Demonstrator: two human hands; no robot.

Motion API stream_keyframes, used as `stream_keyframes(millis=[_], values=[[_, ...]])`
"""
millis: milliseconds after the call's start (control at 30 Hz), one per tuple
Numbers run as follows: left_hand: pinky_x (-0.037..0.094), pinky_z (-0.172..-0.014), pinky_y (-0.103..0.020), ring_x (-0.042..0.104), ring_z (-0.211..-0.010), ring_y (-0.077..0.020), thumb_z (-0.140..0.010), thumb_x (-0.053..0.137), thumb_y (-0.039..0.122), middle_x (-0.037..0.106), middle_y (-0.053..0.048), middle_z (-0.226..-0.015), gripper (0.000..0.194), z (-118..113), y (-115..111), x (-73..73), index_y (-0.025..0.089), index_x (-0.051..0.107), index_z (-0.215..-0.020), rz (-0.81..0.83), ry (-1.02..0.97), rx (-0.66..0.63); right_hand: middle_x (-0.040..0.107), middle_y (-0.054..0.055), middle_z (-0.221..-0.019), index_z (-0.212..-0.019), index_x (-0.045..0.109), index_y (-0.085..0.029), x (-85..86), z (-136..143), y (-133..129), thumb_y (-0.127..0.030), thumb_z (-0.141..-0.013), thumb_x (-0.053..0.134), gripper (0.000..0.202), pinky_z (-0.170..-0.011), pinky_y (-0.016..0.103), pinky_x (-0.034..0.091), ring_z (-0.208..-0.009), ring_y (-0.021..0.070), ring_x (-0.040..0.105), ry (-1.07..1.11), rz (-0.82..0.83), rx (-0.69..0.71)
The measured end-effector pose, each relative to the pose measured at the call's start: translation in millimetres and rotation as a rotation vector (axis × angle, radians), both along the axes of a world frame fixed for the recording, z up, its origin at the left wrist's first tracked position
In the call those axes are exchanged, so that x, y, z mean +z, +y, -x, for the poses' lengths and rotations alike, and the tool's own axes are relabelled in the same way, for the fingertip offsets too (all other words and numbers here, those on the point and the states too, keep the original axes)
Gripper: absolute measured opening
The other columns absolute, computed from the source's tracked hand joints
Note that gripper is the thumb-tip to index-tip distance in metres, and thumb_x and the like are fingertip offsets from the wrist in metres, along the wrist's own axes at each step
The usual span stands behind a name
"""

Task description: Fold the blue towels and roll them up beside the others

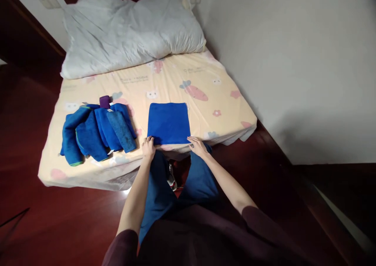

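A bright blue towel (169, 123) lies flat in a near-square shape by the front edge of the bed. At its near left corner, my left hand (149, 146) has its fingers closed over the cloth. My right hand (198, 146) grips the near right corner, with fingertips on the edge and the thumb low. To the left lies a pile of rolled blue towels (88, 131), several side by side, some with green edging. A small purple rolled cloth (104, 102) sits at the far end of this pile.
The bed (202, 119) has a pale yellow sheet printed with carrots and rabbits. A bunched white quilt (132, 31) covers its head end. A grey wall (288, 70) stands to the right, and dark red flooring (67, 219) surrounds the bed's front. My legs touch or nearly touch the bed's edge.
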State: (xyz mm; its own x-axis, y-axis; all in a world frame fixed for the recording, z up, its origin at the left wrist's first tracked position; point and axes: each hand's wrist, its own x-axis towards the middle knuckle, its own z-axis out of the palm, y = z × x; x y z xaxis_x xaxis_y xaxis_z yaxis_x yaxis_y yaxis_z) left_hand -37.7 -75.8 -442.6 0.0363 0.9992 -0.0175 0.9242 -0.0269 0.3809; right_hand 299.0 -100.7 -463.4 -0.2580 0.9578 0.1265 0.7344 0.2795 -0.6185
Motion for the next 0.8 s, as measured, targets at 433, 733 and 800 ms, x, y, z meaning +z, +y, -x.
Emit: stream_keyframes(millis=[433,733,800], values=[[0.054,-0.097,-0.038,0.061,-0.117,-0.0302,-0.093,0.042,0.011,0.072,-0.013,-0.11,0.03,8,-21,15.5,0.019,0.069,-0.101,0.023,-0.02,-0.07,0.079,0.012,-0.119,-0.114,0.081,-0.02,3.0,-1,9,-0.007,-0.087,0.053,0.041,-0.111,0.046,0.056,-0.116,0.0263,0.073,0.142,-0.018,-0.262],[0.054,-0.109,-0.042,0.064,-0.116,-0.0267,-0.073,0.049,0.004,0.073,-0.011,-0.112,0.043,5,-23,3.5,0.018,0.075,-0.104,-0.015,-0.162,-0.065,0.079,0.011,-0.121,-0.107,0.081,-0.019,2.8,-8,11,-0.002,-0.073,0.052,0.048,-0.115,0.045,0.053,-0.119,0.0256,0.072,0.237,-0.011,-0.247],[0.054,-0.11,-0.045,0.065,-0.117,-0.0284,-0.065,0.05,0.003,0.074,-0.011,-0.115,0.049,5,-17,1.5,0.018,0.077,-0.103,-0.015,-0.186,-0.042,0.079,0.011,-0.121,-0.108,0.082,-0.019,0.1,-6,15,-0.002,-0.069,0.052,0.052,-0.116,0.045,0.053,-0.118,0.0256,0.072,0.261,0.024,-0.248]])
